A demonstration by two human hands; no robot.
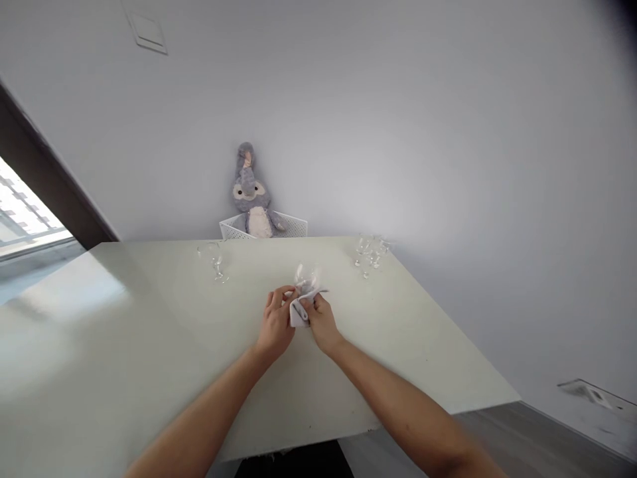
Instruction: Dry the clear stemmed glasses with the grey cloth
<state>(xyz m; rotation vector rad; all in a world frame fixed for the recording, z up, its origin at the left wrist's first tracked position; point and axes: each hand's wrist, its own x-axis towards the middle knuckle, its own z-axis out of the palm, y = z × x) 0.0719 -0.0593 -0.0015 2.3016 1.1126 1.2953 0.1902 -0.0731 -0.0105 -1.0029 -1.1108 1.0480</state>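
White cloth [298, 315] against clear glass [307, 276]

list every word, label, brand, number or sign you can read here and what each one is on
None readable.
No lettering shows on the cloth, middle glass, plush toy or basket.
The wall plate at top left and wall fitting at lower right are too blurred to tell.

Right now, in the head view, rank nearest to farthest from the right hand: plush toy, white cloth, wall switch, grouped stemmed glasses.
1. White cloth, in the right hand.
2. Grouped stemmed glasses, far right of the table.
3. Gray plush toy, beyond the table.
4. Wall switch, upper left.
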